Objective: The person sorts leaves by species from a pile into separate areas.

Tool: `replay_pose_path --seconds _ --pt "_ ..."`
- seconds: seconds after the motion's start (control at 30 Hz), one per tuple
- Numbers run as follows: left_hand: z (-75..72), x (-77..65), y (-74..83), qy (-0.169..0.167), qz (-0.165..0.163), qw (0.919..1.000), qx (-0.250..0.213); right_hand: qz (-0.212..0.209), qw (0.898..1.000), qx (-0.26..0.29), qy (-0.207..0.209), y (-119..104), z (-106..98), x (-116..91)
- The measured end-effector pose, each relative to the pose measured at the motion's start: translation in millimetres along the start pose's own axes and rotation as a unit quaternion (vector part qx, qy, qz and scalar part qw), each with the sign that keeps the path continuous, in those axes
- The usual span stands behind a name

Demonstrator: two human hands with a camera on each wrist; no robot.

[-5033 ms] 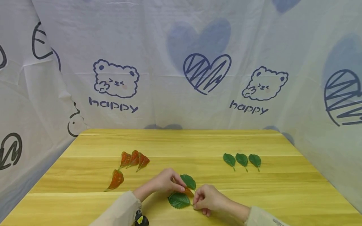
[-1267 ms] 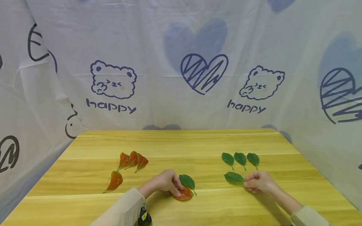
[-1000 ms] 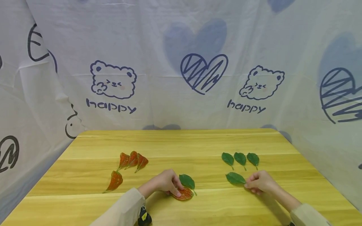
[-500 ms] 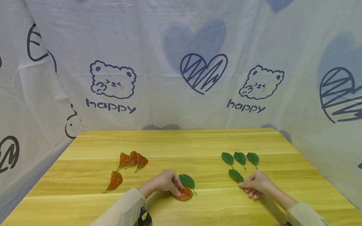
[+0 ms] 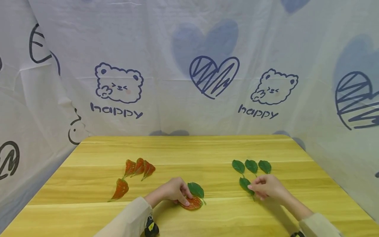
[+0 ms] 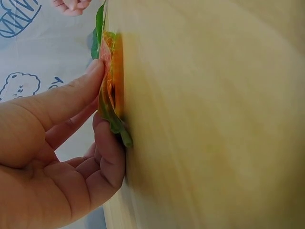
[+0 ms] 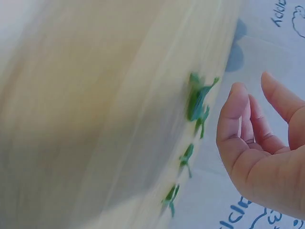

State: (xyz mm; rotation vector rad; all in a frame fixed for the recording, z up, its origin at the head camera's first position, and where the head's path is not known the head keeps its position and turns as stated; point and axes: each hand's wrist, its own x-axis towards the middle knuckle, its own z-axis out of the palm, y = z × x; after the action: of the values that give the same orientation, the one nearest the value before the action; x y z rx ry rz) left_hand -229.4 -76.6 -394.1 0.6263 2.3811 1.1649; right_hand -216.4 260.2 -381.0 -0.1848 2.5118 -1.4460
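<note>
Near the front middle of the table, my left hand (image 5: 175, 190) pinches a red leaf (image 5: 194, 203) between thumb and fingers. The left wrist view has the thumb on top of that red leaf (image 6: 116, 78), close against the tabletop. A green leaf (image 5: 195, 190) lies just behind it. On the right, my right hand (image 5: 270, 188) hovers by another green leaf (image 5: 245, 184), overlapping its edge in the head view. The right wrist view shows the thumb and fingers of the right hand (image 7: 259, 143) spread apart with nothing between them, and the green leaf (image 7: 195, 100) lying on the table.
Three green leaves stand in a row at the back right, the middle one (image 5: 251, 166) among them. At the back left, three red leaves (image 5: 139, 166) overlap, with a single red leaf (image 5: 121, 188) in front. A printed cloth (image 5: 165, 98) hangs behind the wooden table (image 5: 183, 151).
A green leaf from beside the left hand was carried right by my right hand, turned, laid before the green row and let go. The left hand keeps its red leaf in place.
</note>
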Motion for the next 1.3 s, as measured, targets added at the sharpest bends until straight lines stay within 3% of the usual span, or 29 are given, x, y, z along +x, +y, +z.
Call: replay_pose_path --seconds 0.13,0.5,0.87,1.3 --pt "-0.1 0.4 -0.3 -0.001 0.002 1.0 0.002 -0.018 0.999 0.038 -0.027 -7.0 6.1 1.9" --pt "-0.1 0.2 -1.8 -0.001 0.008 1.0 0.0 -0.073 0.995 0.047 -0.057 -20.9 32.0 13.5" --pt "1.4 1.3 -3.4 0.004 0.004 1.0 0.003 -0.079 0.995 0.04 -0.056 -37.0 57.6 26.8" --pt "0.7 0.2 -1.5 0.007 -0.002 0.9998 0.017 -0.095 0.991 0.027 -0.092 -45.4 89.0 44.1"
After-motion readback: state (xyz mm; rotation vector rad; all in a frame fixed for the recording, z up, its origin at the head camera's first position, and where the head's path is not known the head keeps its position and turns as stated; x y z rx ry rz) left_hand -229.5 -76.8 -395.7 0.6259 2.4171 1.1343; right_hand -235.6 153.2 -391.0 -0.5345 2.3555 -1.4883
